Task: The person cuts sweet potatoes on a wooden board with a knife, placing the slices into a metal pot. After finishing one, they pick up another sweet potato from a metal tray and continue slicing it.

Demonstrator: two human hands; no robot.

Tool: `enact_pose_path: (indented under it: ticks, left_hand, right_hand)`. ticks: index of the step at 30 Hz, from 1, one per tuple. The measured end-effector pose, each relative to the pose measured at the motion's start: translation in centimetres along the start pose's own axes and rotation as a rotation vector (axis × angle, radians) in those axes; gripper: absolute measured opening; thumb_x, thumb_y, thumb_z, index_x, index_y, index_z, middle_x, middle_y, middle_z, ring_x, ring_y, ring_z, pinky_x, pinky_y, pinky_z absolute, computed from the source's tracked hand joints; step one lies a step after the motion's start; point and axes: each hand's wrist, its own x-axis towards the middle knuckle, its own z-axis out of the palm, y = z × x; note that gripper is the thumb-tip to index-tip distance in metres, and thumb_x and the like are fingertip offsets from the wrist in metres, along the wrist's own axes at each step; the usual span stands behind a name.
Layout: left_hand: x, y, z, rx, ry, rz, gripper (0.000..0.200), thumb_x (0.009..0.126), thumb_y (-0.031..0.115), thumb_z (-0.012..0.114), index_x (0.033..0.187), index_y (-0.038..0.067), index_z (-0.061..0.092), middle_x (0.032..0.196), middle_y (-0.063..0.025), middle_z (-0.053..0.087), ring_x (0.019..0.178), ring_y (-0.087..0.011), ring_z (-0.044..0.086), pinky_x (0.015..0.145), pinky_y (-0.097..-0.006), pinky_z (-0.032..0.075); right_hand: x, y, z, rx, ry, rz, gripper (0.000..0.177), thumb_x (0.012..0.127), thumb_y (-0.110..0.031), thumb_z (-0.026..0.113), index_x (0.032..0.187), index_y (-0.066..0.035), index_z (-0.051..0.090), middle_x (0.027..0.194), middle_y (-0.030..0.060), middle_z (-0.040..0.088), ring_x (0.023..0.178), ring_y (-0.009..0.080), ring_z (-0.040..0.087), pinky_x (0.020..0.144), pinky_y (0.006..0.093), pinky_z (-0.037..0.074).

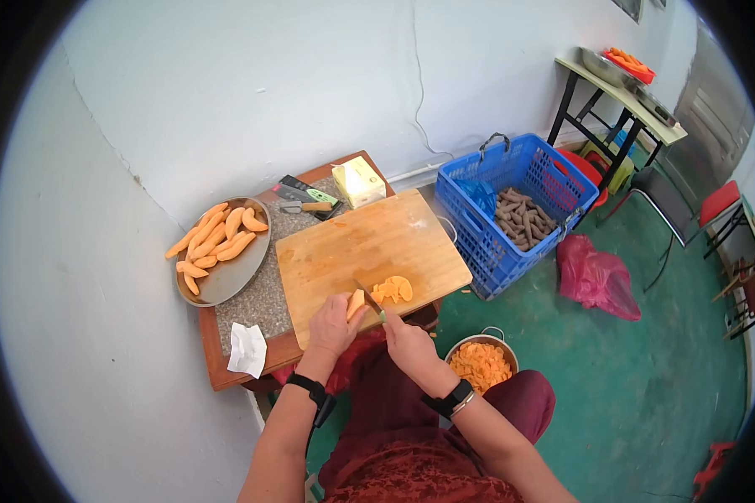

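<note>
My left hand is closed around a peeled orange sweet potato near the front edge of a wooden cutting board. In my right hand is a knife, gripped by its handle, with the blade right beside the sweet potato's cut end. Several orange slices lie on the board just right of the blade. To the left, a round metal tray carries several whole peeled sweet potatoes.
Behind the board are a tissue box and a peeler. A crumpled tissue sits at front left. On the floor stand a blue crate of unpeeled sweet potatoes, a pot of orange pieces, and a pink bag.
</note>
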Motion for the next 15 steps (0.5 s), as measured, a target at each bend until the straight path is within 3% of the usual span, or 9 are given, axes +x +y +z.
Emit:
enact_pose_path:
  ticks: [5,8,15]
  left_hand:
    - [-0.1,0.2,-0.2,0.008,-0.032,-0.003,0.032,0.079,0.034,0.072,0.091,0.009,0.055,0.084,-0.0088,0.058,0.072,-0.0299,0.061,0.058,-0.0387,0.05]
    - [-0.1,0.2,-0.4,0.0,-0.017,0.014,0.03,0.078,0.031,0.073,0.09,0.009,0.056,0.084,-0.0083,0.058,0.072,-0.0292,0.062,0.058,-0.0381,0.05]
    - [-0.3,-0.3,-0.1,-0.088,0.022,-0.011,0.03,0.077,0.028,0.074,0.091,0.009,0.056,0.084,-0.0091,0.06,0.073,-0.0302,0.062,0.059,-0.0383,0.05]
  right_hand:
    - [-0.3,0.9,-0.4,-0.03,0.032,0.009,0.035,0.092,-0.017,0.052,0.124,-0.002,0.051,0.061,0.0218,0.061,0.057,0.0383,0.063,0.051,0.0483,0.051]
    - [-0.8,-0.1,-1.3,0.005,0.026,0.059,0.033,0.092,-0.014,0.054,0.123,-0.002,0.051,0.067,0.0246,0.062,0.062,0.0403,0.063,0.054,0.0492,0.05]
    - [-2.3,-1.7,-2.0,-0.054,0.054,0.013,0.036,0.092,-0.015,0.055,0.125,-0.003,0.051,0.067,0.0212,0.062,0.061,0.0382,0.062,0.052,0.0467,0.05]
